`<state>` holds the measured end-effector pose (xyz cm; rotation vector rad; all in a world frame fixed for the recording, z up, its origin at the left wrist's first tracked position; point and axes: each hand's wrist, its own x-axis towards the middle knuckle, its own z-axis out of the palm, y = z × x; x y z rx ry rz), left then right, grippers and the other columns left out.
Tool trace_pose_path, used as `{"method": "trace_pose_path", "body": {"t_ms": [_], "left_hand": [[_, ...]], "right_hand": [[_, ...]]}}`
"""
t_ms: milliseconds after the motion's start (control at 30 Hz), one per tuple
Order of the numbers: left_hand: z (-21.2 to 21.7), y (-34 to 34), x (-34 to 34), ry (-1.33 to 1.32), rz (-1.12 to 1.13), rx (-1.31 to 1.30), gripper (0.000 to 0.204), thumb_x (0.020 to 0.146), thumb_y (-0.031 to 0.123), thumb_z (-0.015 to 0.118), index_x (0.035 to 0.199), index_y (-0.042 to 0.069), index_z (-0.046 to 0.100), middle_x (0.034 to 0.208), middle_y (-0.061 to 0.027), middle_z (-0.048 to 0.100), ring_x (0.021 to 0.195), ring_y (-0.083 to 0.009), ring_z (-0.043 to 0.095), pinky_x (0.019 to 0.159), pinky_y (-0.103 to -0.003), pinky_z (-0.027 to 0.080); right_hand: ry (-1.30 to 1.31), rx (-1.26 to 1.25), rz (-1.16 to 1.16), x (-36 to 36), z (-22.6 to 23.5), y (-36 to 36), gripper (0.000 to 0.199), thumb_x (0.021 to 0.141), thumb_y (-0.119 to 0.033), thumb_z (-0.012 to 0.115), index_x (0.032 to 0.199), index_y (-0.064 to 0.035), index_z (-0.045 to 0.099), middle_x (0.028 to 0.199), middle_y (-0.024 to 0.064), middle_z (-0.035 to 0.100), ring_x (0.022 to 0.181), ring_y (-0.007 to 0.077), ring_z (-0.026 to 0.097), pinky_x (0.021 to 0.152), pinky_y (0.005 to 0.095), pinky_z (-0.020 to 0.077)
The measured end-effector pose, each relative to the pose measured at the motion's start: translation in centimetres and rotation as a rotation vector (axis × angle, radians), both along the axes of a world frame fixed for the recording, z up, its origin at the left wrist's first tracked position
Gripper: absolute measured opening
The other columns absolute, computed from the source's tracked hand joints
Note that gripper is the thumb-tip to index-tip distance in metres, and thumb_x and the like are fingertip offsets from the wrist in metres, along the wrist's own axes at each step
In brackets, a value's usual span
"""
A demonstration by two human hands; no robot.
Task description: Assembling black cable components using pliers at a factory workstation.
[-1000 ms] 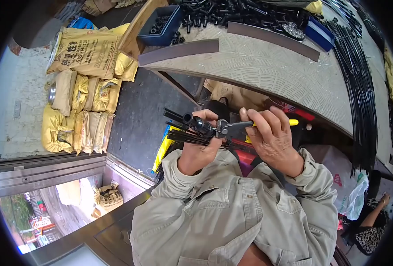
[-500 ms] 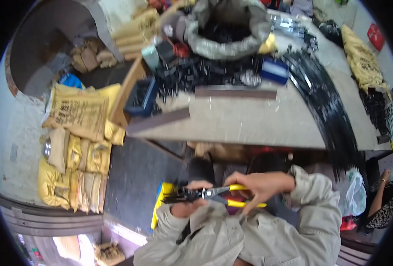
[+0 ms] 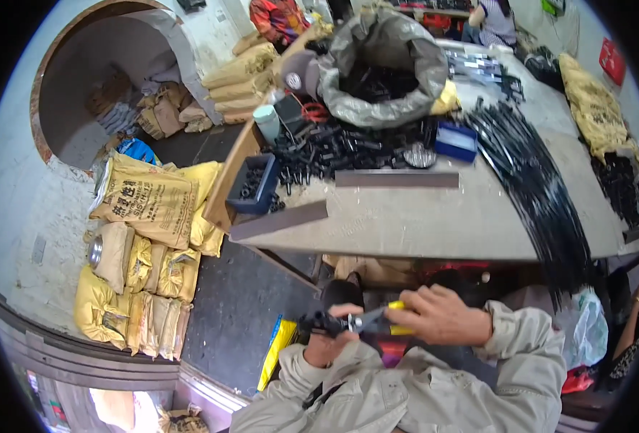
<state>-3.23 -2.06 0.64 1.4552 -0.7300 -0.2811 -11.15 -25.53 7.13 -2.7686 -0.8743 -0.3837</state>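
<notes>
Over my lap, my right hand [image 3: 438, 315] is closed around the yellow handles of a pair of pliers [image 3: 399, 317]. The pliers' metal jaws point left and reach my left hand [image 3: 328, 348]. That hand is closed around small black parts [image 3: 318, 322], which stick out on its left side. The jaws meet the parts by my left fingertips; exactly what they bite on is too small to make out. Ahead on the table [image 3: 406, 224] lies a heap of similar black parts [image 3: 334, 148], beside a bundle of long black strips [image 3: 529, 187].
A large grey sack [image 3: 341, 101] of black parts stands at the back of the table. A blue bin [image 3: 254, 184] and a dark blue box [image 3: 455, 142] flank the heap. Yellow sacks [image 3: 146, 202] are stacked at left. Other people are at the far side and right edge.
My right hand has squeezed the pliers' handles, which were spread wide before, closer together. My left hand still holds the black parts. The whole view has shifted, showing more of the room's far side.
</notes>
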Motion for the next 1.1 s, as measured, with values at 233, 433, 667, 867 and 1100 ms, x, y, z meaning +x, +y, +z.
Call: {"method": "trace_pose_path", "body": {"t_ms": [233,433,667,867,1100], "left_hand": [[0.4,1.5,0.2,0.124,-0.232,0.046,0.061,0.062,0.039,0.076,0.104,-0.001,0.058,0.093,-0.0072,0.059,0.082,-0.0161,0.056,0.075,-0.028,0.043],[0.0,-0.1,0.4,-0.053,-0.078,-0.080,0.047,0.078,0.031,0.066,0.109,0.000,0.050,0.106,-0.0107,0.052,0.099,-0.0214,0.049,0.088,-0.033,0.037],[-0.4,-0.3,0.2,0.224,-0.017,-0.223,0.046,0.073,0.020,0.073,0.107,-0.002,0.052,0.102,-0.0059,0.051,0.090,-0.0123,0.047,0.080,-0.024,0.037],[-0.5,-0.2,-0.3,0.242,0.068,-0.223,0.053,0.079,0.039,0.063,0.107,-0.004,0.051,0.095,-0.0052,0.053,0.076,-0.0092,0.049,0.067,-0.022,0.040],[0.2,-0.7,0.2,0.217,0.084,-0.107,0.080,0.082,0.068,0.030,0.103,-0.006,0.050,0.084,-0.0089,0.055,0.065,-0.0083,0.050,0.057,-0.021,0.041]], "right_hand": [[1.711,1.092,0.359,1.3,-1.5,-1.9,0.044,0.086,-0.028,0.058,0.119,-0.0029,0.042,0.102,0.0110,0.057,0.069,0.0139,0.059,0.060,0.0297,0.0479],[0.048,0.156,-0.031,0.4,-2.2,-0.2,0.029,0.065,-0.018,0.067,0.092,-0.0109,0.061,0.093,0.0105,0.052,0.075,0.0256,0.053,0.058,0.0343,0.0412],[0.022,0.014,-0.084,2.5,0.0,1.1,0.045,0.057,-0.004,0.065,0.101,-0.0033,0.054,0.111,0.0134,0.048,0.094,0.0293,0.051,0.080,0.0407,0.0404],[0.019,0.185,-0.152,1.3,-4.8,2.5,0.041,0.057,-0.005,0.064,0.097,-0.0053,0.057,0.096,0.0110,0.050,0.078,0.0256,0.053,0.064,0.0335,0.0436],[0.435,0.399,0.023,1.7,-0.9,0.0,0.021,0.070,-0.013,0.066,0.088,-0.0041,0.058,0.084,0.0128,0.051,0.072,0.0273,0.054,0.062,0.0338,0.0437]]}}
